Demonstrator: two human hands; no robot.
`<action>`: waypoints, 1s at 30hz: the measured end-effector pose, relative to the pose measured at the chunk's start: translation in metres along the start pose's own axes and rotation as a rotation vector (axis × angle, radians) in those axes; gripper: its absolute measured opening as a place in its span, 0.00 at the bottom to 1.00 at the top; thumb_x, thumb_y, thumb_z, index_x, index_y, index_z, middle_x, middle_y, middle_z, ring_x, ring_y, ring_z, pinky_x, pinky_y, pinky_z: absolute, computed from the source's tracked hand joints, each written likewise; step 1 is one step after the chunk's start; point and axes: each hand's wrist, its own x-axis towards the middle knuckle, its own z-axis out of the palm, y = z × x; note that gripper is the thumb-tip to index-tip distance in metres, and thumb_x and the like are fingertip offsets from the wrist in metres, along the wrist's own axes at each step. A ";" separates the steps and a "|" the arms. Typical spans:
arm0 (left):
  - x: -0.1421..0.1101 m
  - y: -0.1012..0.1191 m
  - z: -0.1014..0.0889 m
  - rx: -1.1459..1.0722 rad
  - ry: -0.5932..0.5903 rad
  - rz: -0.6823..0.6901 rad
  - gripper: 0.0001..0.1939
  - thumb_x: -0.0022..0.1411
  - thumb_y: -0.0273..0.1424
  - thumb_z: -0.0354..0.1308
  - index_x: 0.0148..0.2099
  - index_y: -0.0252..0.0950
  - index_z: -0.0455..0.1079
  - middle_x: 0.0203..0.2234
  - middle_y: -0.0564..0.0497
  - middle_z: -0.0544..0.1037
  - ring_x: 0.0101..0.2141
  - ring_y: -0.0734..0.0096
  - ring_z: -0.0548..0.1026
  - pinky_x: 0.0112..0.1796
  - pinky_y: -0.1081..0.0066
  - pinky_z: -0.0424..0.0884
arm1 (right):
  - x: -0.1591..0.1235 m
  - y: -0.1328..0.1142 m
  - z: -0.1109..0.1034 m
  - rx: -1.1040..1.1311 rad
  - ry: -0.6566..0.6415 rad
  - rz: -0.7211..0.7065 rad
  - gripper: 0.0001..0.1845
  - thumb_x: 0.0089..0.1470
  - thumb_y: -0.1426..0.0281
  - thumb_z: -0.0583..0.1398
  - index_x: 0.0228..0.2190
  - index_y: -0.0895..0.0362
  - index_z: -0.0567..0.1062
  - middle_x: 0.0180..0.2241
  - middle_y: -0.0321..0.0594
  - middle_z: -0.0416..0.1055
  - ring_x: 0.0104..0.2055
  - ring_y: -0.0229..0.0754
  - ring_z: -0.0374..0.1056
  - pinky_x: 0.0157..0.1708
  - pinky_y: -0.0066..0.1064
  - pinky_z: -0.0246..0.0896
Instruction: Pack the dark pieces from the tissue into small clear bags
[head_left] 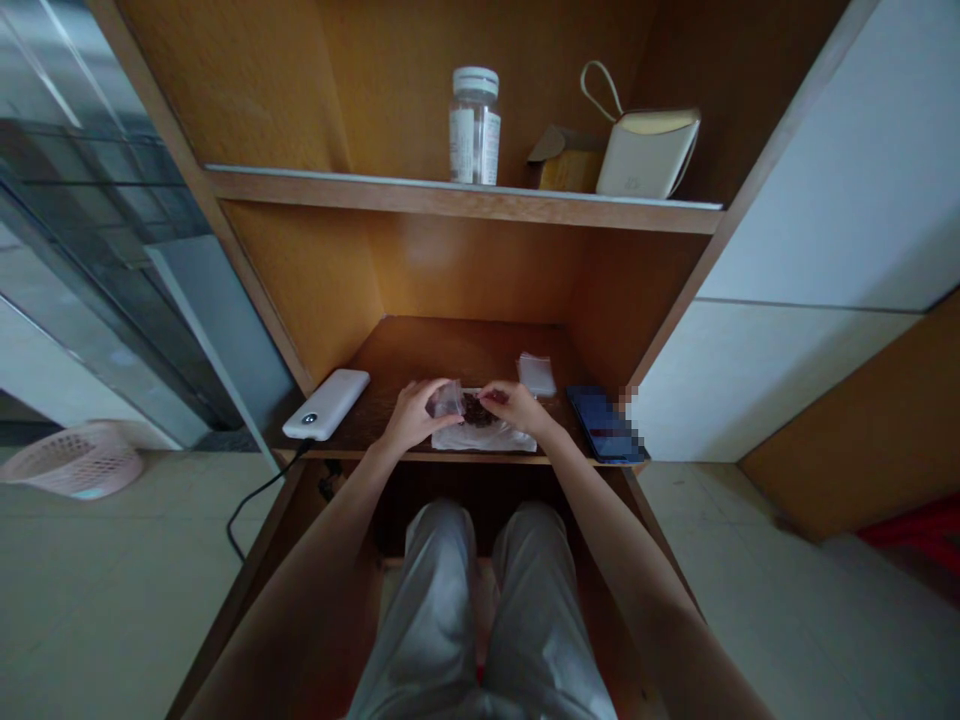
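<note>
My left hand [412,413] is closed around a small clear plastic bag [448,400], thumb below and fingers above. Close by, my right hand [511,406] pinches at a heap of small dark pieces [478,410]; whatever sits between its fingertips is too small to make out. The heap lies on a larger clear plastic bag [487,438] spread near the front edge of the wooden desk shelf. Behind my right hand rests a stack of small clear bags [536,375].
A white power bank [327,404] with a black cable lies at the left, a dark phone [606,424] at the right. On the upper shelf stand a clear bottle [475,128], a small cardboard box [568,162] and a cream device with a strap [646,155]. A pink basket [75,460] sits on the floor.
</note>
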 end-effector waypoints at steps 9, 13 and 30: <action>-0.002 0.000 0.003 0.039 -0.067 -0.019 0.33 0.46 0.47 0.64 0.53 0.40 0.64 0.38 0.48 0.75 0.41 0.59 0.71 0.43 0.63 0.62 | -0.019 -0.002 -0.015 -0.370 -0.156 0.093 0.06 0.45 0.75 0.59 0.27 0.57 0.77 0.23 0.35 0.71 0.24 0.34 0.63 0.24 0.23 0.52; -0.003 0.003 0.001 0.051 -0.077 0.008 0.35 0.44 0.48 0.65 0.52 0.39 0.65 0.38 0.47 0.74 0.41 0.58 0.70 0.43 0.63 0.62 | -0.019 -0.003 -0.012 -0.482 -0.164 0.096 0.08 0.45 0.70 0.62 0.31 0.56 0.78 0.26 0.37 0.73 0.26 0.36 0.65 0.25 0.24 0.53; -0.005 -0.004 0.006 -0.024 -0.046 0.057 0.29 0.51 0.47 0.60 0.51 0.36 0.66 0.39 0.46 0.74 0.40 0.60 0.70 0.42 0.63 0.66 | -0.010 -0.018 -0.011 -0.713 -0.366 0.113 0.13 0.52 0.66 0.57 0.39 0.55 0.77 0.39 0.42 0.76 0.42 0.44 0.71 0.38 0.27 0.60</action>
